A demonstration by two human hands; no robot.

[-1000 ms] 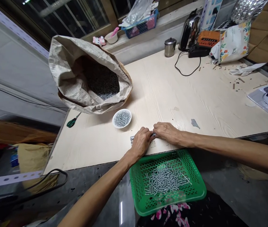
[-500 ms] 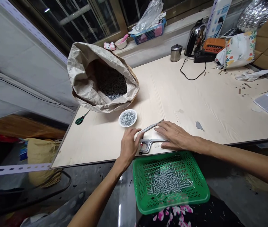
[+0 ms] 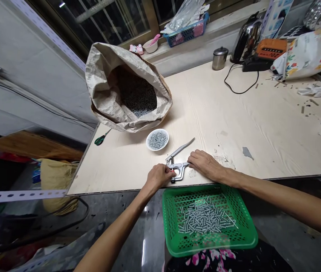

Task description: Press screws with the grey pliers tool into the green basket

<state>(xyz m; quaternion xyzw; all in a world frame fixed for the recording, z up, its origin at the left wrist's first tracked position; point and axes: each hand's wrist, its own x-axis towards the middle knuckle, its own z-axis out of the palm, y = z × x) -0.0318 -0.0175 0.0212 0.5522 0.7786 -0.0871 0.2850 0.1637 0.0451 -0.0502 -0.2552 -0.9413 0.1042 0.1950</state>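
A pair of silver snap fastener pliers (image 3: 180,166) lies near the table's front edge, its two handles spread apart. My left hand (image 3: 159,176) is closed at the jaw end, thumb and fingertips pinched together by a small red part; what sits between them is hidden. With bent fingers my right hand (image 3: 205,165) grips the end of the lower handle. The upper handle stands free. Just behind the pliers is a white bowl (image 3: 157,139) of small metal pieces. In front, below the table edge, a green basket (image 3: 167,223) holds many short ridged metal pieces.
A large woven sack (image 3: 100,90) of dark metal pieces leans open at the back left. Green-handled scissors (image 3: 100,139) lie at the left edge. Farther back stand a lidded metal canister (image 3: 220,58), a kettle (image 3: 246,39) and a cord (image 3: 234,90). A grey scrap (image 3: 247,152) lies on the right.
My left hand has moved down from the upper handle to the jaw end. My right hand has drawn off the upper handle and closed on the lower one. The view has shifted slightly.
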